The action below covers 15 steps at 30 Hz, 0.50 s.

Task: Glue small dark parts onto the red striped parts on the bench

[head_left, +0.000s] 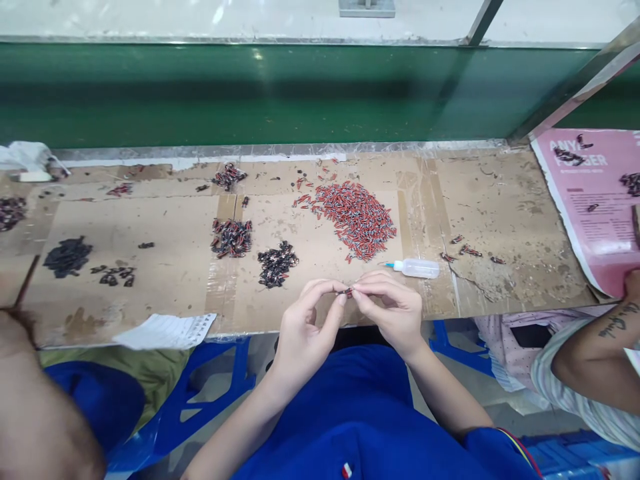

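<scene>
My left hand [311, 321] and my right hand [391, 308] meet above the table's front edge. Between the fingertips of both is a small dark-and-red part [345, 292], mostly covered by fingers and too small to make out its kind. Beyond my hands lies a large pile of small red parts with metallic bits [357, 217]. A heap of small black parts [277, 265] is nearest my left hand. Just past my right hand, a clear squeeze bottle [419, 268] with a blue tip lies on its side.
Cardboard [175, 247] covers the table. Farther left are a red-and-black pile [231, 238], a black pile [69, 256] and a paper sheet [167, 331] over the front edge. A green panel [250, 100] runs behind. Other people's arms [600, 360] show at both sides.
</scene>
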{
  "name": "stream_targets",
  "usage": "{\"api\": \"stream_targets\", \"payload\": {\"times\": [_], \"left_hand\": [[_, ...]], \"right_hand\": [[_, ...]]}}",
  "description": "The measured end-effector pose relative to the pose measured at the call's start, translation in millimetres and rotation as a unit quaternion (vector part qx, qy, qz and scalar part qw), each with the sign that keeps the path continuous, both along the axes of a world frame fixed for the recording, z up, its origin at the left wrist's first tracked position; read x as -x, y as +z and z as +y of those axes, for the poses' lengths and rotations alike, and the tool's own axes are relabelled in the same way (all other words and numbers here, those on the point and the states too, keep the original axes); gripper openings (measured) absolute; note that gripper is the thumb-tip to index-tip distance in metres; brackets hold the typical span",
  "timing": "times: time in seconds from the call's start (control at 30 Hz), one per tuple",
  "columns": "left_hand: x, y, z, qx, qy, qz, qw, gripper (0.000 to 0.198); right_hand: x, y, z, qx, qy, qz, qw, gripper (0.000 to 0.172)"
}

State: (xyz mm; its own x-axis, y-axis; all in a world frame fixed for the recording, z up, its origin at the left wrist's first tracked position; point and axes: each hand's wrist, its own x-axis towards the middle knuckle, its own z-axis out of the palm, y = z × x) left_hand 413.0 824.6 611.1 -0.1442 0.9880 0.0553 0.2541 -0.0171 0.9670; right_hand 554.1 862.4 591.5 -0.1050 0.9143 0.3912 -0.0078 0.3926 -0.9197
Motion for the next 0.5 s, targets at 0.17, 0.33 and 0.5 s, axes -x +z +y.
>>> {"api": "stream_targets", "payload": {"times": [0.17,0.33,0.5], "left_hand": [[2,-5.3,1,0.034,0.015,-0.032,0.999,0.013],[3,-6.4,6,0.081,0.005,-0.087,0.993,0.017],[15,-16.7,13,0.109,0.005,-0.101,0.989,0.017]], "right_hand": [[5,-13.4,0,-0.085,-0.023,-0.034,0.996,0.013],[9,-26.0,2,-0.173,-0.05,-0.074,0.981,0.018],[4,-29.6,7,-0.196,0.005,-0.191,0.962,0.025]]}}
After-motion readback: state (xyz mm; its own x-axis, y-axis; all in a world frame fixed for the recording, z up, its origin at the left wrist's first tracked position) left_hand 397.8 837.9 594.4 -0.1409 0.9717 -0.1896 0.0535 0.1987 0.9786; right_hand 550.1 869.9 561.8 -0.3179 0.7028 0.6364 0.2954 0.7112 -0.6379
